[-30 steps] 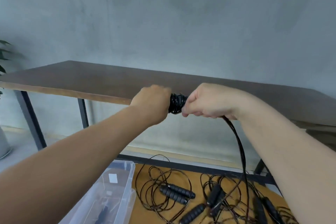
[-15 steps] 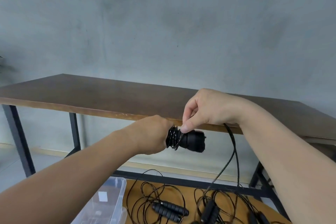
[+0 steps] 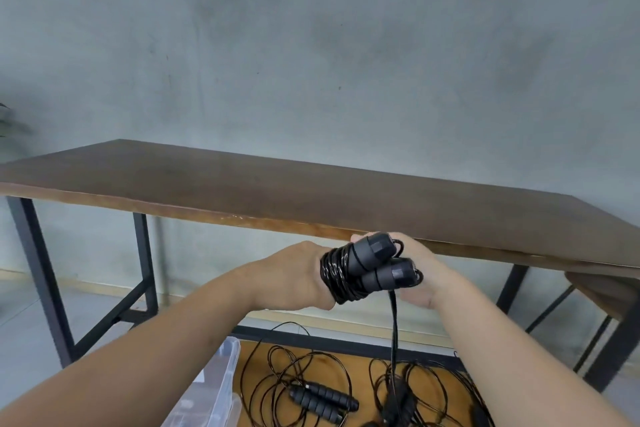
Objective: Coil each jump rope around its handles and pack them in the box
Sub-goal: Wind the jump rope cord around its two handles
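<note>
Now both hands (image 3: 294, 279) grip part-coiled rope (image 3: 367, 269), clear box (image 3: 221, 388) w/ contents unclear

I can't read any writing from here — the jump rope handles (image 3: 379, 263) are plain black, and the clear box (image 3: 221, 388) carries a pale sticker too blurred to make out — no brand, number or sign elsewhere

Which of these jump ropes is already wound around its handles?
The jump rope held up between the left hand and right hand: its cord wraps both handles. The ropes on the floor lie in loose loops.
</note>
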